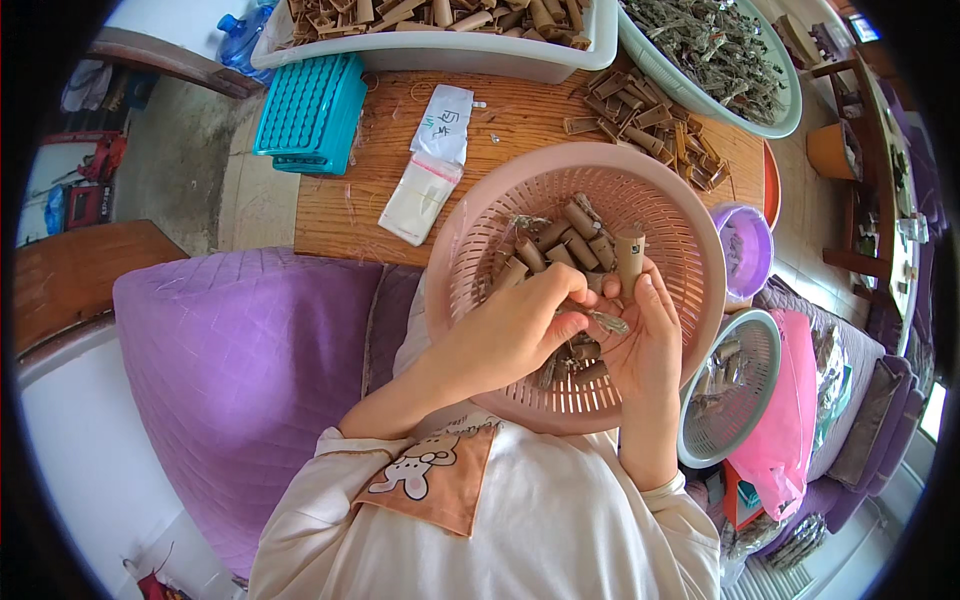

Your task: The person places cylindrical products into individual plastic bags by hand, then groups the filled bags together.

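A pink plastic colander (470,222) rests at my lap against the table edge. Inside lie several short brown tubes (580,248), some with grey-green dried herb sticking out. My right hand (645,335) holds a brown tube (630,262) upright between thumb and fingers, a small dark mark on its side. My left hand (530,315) is closed, fingers bent, beside the right palm. Between the hands a small dried herb sprig (609,322) shows, pinched at my left thumb. The left fingertips are partly hidden.
On the wooden table (385,115) stand a white bin (440,58) of brown pieces, a teal rack (312,110), paper packets (420,195) and loose brown pieces (650,120). A basket of dried herb (710,60) is far right. A purple bucket (745,250) and grey colander (730,400) sit right.
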Tool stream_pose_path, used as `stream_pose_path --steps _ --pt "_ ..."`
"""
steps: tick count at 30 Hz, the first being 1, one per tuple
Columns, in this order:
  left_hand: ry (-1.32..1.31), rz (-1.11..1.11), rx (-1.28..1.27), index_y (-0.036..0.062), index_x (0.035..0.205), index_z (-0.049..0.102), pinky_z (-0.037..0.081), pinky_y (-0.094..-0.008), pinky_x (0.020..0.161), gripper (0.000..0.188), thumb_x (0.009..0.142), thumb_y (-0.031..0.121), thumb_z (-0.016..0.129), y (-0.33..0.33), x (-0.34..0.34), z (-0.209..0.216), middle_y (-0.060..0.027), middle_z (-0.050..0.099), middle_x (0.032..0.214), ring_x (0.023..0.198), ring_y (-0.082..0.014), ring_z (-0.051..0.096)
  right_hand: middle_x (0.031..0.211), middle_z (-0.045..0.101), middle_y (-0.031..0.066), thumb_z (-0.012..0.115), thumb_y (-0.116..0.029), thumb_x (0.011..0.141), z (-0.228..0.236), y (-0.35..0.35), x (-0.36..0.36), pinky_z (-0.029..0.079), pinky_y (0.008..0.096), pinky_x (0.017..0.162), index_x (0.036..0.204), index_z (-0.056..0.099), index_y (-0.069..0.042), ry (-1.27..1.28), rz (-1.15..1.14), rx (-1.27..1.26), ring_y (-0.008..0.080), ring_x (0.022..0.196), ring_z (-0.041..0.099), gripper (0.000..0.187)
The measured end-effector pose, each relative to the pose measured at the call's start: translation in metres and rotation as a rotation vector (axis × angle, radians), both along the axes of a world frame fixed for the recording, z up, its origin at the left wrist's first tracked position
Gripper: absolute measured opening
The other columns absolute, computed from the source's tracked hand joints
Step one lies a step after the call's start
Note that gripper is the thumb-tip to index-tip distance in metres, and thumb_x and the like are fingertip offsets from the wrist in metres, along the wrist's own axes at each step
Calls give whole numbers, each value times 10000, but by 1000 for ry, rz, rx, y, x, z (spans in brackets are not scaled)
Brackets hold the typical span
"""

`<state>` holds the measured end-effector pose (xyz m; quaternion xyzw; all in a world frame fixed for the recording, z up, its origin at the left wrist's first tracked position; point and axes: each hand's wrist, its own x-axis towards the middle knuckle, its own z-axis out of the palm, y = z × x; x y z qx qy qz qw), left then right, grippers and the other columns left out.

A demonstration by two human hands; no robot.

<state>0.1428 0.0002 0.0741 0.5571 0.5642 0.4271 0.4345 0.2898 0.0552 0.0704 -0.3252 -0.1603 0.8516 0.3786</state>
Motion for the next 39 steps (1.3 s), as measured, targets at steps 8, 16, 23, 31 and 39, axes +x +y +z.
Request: stream_pose_path --steps 8,16,23,31,39 --pt "213 12 161 32 806 500 452 -260 540 193 732 101 664 -1 -14 1 -48 586 731 626 -159 591 919 585 109 417 -146 897 5 1 5 541 255 619 1159 437 48 -325 164 217 187 831 611 327" --pt "171 198 99 44 894 480 465 -289 549 275 711 108 675 -2 -19 6 -85 572 775 656 -190 599 969 590 84 491 -61 858 7 1 -1 493 193 663 1141 471 66 -447 375 206 110 787 591 312" --pt "137 580 223 24 879 527 434 -216 545 126 785 70 597 5 -73 -2 -18 581 756 621 -83 546 922 574 53 503 -15 840 4 1 -1 461 197 670 1113 514 37 -627 312 440 76 733 542 278" --pt "962 547 -555 -2 844 510 439 -469 648 381 798 375 545 7 -125 -81 -219 596 764 788 -381 579 870 569 116 532 12 774 -1 14 12 441 280 674 1036 580 -24 -1127 358 800 193 745 558 268" --pt "520 558 -503 -16 759 503 443 -347 586 297 684 203 690 -6 -145 -97 -159 578 690 605 -291 539 881 545 169 533 -7 763 -5 15 16 448 375 704 1024 589 -36 -1522 393 1113 311 772 561 268"
